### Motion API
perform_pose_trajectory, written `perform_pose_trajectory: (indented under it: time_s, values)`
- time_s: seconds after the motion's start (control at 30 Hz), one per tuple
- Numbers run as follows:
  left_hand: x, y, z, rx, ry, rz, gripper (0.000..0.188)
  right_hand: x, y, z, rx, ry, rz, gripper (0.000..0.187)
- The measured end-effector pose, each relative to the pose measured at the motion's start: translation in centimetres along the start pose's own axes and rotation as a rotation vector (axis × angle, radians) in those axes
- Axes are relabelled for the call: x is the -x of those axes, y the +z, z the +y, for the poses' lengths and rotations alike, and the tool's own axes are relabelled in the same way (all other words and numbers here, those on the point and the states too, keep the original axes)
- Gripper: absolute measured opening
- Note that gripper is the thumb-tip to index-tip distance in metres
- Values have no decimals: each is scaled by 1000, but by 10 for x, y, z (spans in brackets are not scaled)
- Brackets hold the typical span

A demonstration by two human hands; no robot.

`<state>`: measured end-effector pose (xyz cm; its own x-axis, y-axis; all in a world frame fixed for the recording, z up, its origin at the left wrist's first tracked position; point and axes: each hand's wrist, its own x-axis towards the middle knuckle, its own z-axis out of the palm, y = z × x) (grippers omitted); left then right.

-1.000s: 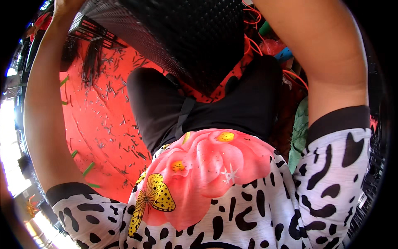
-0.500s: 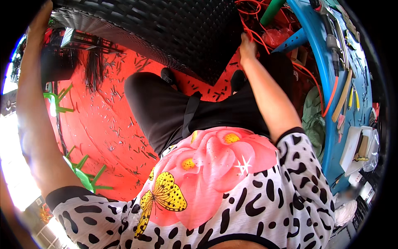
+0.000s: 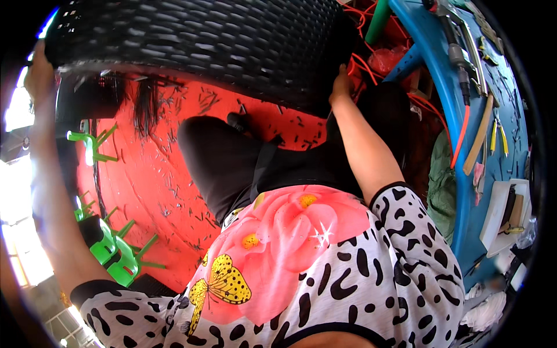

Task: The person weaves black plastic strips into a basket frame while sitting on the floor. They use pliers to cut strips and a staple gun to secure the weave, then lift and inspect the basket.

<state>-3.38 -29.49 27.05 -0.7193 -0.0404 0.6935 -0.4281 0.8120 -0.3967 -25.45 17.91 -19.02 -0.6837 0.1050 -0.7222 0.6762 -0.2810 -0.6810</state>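
Observation:
A large piece of black woven wicker furniture fills the top of the view, its near lower edge slanting slightly down to the right. My left hand grips its left end, the fingers partly lost against the bright background. At the other end my right hand holds the dark side, fingers pointing up along it; their tips are hard to make out. The piece sits between my two hands, in front of my knees.
Black scraps litter the red floor. Small green stools stand at left. On the right, a blue table carries a corded tool, yellow-handled pliers and a white box. Orange cords trail beneath it.
The wicker piece has turned: its near corner has swung away and its edge now lies more level across the view. My left hand has come nearer; my right hand has shifted slightly nearer too.

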Motion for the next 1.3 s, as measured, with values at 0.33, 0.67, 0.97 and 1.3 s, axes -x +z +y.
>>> perform_pose_trajectory:
  time_s: [0.33, 0.67, 0.97, 1.3]
  values:
    - [146, -66, -69, -333, -368, -241, 36, 57, 0, -149, 95, -452, -435, 27]
    - [324, -76, -113, -126, -803, -56, 27, 124, 22, -120, 70, -264, -1262, 44]
    - [401, -19, -55, 744, -1538, 445, 44, 154, 40, -142, 209, -576, -1199, 54]
    - [392, 35, 18, 1163, -1700, 528, 50, 137, 16, -169, 707, -1081, -755, 45]
